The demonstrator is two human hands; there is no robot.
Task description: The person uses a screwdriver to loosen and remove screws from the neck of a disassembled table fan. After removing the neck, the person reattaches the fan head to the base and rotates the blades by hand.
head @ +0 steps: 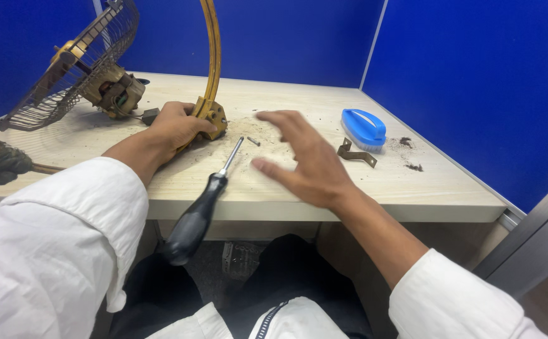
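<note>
The person's left hand [175, 125] is clenched around the lower end of a curved yellow metal ring [211, 56], right where it meets a small yellow bracket [214, 116] resting on the pale wooden table [412, 182]. The ring rises steeply from there toward the far side. The right hand [305, 160] hovers just above the tabletop with its fingers spread and released, holding nothing. Between the two hands lies a screwdriver [205, 201] with a black handle; its metal shaft points toward the far side and its handle overhangs the near edge of the table. Just beyond its tip lies a small screw [253, 141], in a patch of scattered dust. At far left a rusty wire fan guard [73, 69] leans tilted, with the fan motor [114, 91] behind it. To the right of the open hand sits a bent metal clip [355, 152], and just beyond it a blue scrubbing brush [363, 127]. Blue partition walls [475, 81] enclose the desk.
</note>
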